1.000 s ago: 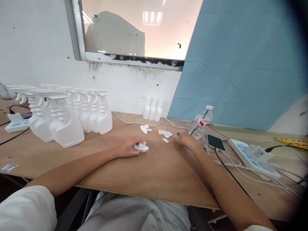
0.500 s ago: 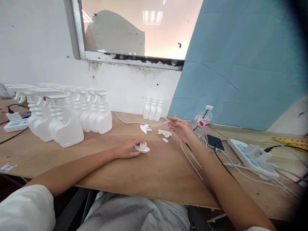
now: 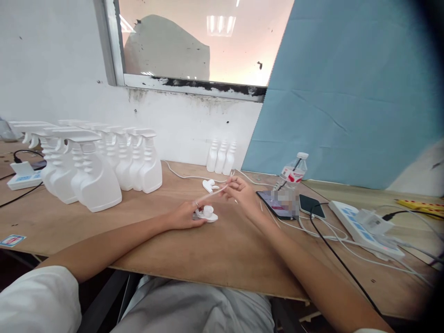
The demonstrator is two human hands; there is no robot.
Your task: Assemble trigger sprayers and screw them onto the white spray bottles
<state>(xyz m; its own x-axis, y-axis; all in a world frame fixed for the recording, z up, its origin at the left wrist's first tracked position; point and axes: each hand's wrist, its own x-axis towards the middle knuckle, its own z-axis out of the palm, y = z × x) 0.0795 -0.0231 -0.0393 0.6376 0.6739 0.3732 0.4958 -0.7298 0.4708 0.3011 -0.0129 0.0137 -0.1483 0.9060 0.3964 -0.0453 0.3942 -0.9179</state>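
My left hand [image 3: 185,216] rests on the wooden table with its fingers closed round a small white plastic part [image 3: 209,213], which has a round collar on a flat base. My right hand [image 3: 243,193] hovers just right of it, pinching a thin white tube [image 3: 213,194]. The tube slants down toward the left hand; whether its lower end touches the part I cannot tell. Behind the tube lies a white spray-trigger piece [image 3: 209,185]. My right hand mostly hides the small white pieces beside it.
Several white spray bottles [image 3: 100,185] stand on the left, with three smaller bottles [image 3: 221,158] by the wall. To the right are a clear drink bottle [image 3: 293,173], a lit phone [image 3: 272,203], a dark phone [image 3: 311,206], a power strip [image 3: 364,231] and loose cables.
My right hand has moved left and toward me, bringing the thin tube near the left hand. The lit phone, formerly behind the right arm, now shows. My left hand has barely moved.
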